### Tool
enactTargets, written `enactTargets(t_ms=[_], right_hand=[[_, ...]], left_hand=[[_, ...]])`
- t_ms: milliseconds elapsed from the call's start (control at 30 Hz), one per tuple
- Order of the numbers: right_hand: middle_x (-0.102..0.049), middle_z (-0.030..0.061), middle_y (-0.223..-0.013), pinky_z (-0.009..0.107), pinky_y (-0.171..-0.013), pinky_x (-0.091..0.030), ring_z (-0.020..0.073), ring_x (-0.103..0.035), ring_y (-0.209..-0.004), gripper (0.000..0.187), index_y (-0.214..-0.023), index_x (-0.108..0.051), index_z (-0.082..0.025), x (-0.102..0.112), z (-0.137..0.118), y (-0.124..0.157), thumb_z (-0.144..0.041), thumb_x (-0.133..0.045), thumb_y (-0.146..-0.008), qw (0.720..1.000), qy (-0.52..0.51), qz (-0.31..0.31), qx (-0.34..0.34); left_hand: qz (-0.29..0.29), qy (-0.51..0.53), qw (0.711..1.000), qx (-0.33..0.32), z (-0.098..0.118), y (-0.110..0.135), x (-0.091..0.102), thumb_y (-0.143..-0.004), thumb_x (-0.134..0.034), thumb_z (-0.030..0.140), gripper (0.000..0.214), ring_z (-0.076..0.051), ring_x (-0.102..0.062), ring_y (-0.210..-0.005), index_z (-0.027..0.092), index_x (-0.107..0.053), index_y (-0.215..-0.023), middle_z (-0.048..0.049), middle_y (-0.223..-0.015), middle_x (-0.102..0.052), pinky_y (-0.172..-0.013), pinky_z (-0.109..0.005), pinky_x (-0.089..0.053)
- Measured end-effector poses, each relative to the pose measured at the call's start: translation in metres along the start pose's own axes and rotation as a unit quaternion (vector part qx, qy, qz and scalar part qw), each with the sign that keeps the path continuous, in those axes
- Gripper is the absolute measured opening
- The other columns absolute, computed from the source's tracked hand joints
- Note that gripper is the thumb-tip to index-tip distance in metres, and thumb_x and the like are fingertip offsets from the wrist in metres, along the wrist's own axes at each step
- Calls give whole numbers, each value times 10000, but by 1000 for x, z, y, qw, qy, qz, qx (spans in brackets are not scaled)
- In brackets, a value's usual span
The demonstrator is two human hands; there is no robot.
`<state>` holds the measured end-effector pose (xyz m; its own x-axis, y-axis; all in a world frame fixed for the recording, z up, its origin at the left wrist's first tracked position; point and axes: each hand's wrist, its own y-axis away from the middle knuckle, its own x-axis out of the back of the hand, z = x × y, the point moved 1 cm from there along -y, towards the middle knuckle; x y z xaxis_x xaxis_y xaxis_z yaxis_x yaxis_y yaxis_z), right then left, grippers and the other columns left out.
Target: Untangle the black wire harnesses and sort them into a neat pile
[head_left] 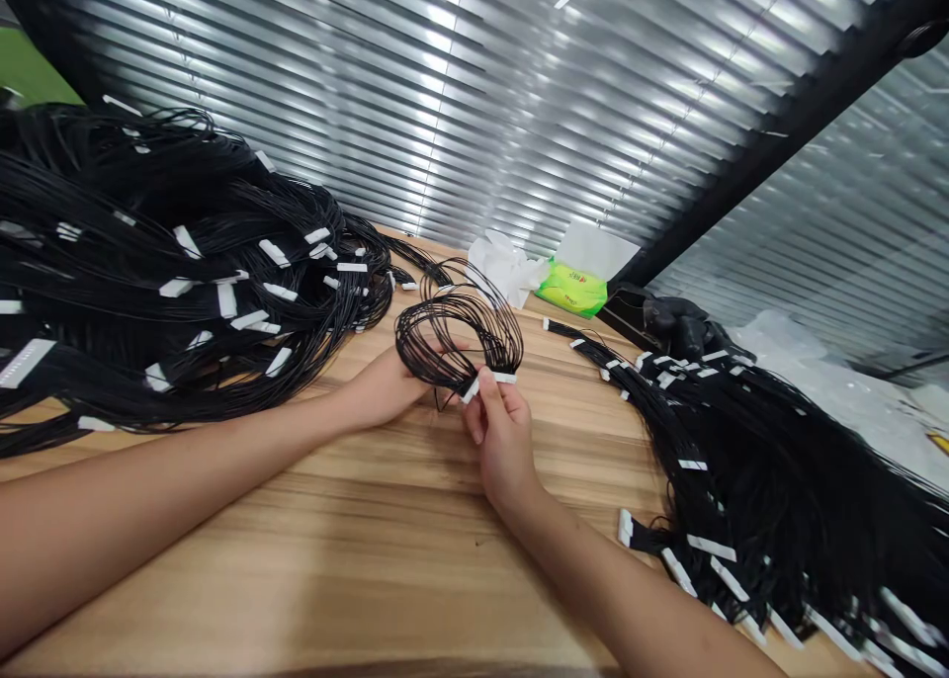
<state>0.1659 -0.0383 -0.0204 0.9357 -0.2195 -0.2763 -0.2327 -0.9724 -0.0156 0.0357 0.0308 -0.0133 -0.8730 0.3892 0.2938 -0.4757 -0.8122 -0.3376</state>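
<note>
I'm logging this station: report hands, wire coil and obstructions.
Right hand pinching wire coil near white connectors. Left hand at coil's left side, fingers partly hidden. Left cable heap, right cable heap flanking; nothing seen blocking coil.

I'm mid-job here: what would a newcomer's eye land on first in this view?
Probably the huge heap of black cables at the left of the table, with a second dark pile on the right. Between them, the right hand pinches a cable coil, with the left hand at its left side. The bright green tissue pack pops out behind, near the blinds.
</note>
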Motion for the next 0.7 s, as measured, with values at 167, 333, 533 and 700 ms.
enactTargets(t_ms=[167, 333, 533, 700], right_hand=[[-361, -98, -439, 242, -425, -175, 69, -228, -418, 393, -635, -474, -196, 4, 1, -5, -526, -591, -811, 998, -13, 66, 10], [-382, -91, -469, 248, -434, -182, 75, -245, -431, 381, -671, -491, -199, 5, 0, -5, -541, -601, -798, 997, -13, 75, 5], [-369, -89, -459, 255, -447, -195, 81, -263, -441, 392, -670, -512, -193, 2, -3, -3, -554, -601, -793, 998, 14, 56, 4], [-392, -80, -478, 255, -467, -232, 87, -291, -464, 347, -675, -538, -187, 1, -4, -2, -502, -615, -798, 998, 38, 53, 9]], left_hand=[[22, -177, 983, 34, 7, 11, 11, -833, -519, 271, 227, -132, -572, -614, 162, -714, -795, 2, -670, -671, -570, -219, -421], [119, -229, 954, -151, 26, 17, 16, -815, -556, 206, 162, -109, -518, -556, 199, -716, -792, 24, -605, -633, -617, -245, -393], [99, -343, 901, -248, 27, 14, 14, -892, -561, 238, 169, -158, -593, -837, 258, -715, -958, -19, -877, -692, -733, -303, -367], [71, -377, 890, -248, 23, 13, 15, -922, -519, 225, 217, -158, -585, -864, 290, -698, -1026, -11, -922, -672, -745, -309, -350]])
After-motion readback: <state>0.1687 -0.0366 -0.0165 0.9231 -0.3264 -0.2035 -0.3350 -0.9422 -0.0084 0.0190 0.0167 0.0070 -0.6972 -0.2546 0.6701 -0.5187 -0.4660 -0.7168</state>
